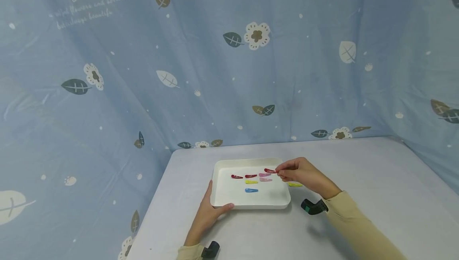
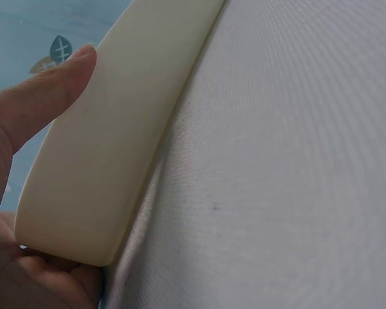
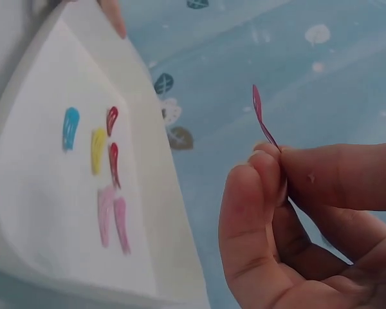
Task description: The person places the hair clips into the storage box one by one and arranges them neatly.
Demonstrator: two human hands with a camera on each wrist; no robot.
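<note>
A red snap hair clip [image 1: 270, 171] is pinched between the thumb and fingers of my right hand [image 1: 299, 174], above the right side of a white tray [image 1: 229, 201]. In the right wrist view this hair clip [image 3: 257, 103] is seen edge-on. My left hand [image 1: 211, 212] grips the tray's near left corner, thumb on the front wall. Inside the tray lie two red clips [image 1: 237, 176], two pink clips [image 1: 265, 180], a yellow clip [image 1: 251, 182] and a blue clip [image 1: 252, 190], all apart from the held one.
Another yellow clip [image 1: 295, 185] lies on the white-covered table [image 1: 376, 172] just right of the tray, below my right hand. A blue patterned curtain [image 1: 215, 60] hangs behind and left of the table. Black wrist devices [image 1: 314, 207] sit at both sleeves.
</note>
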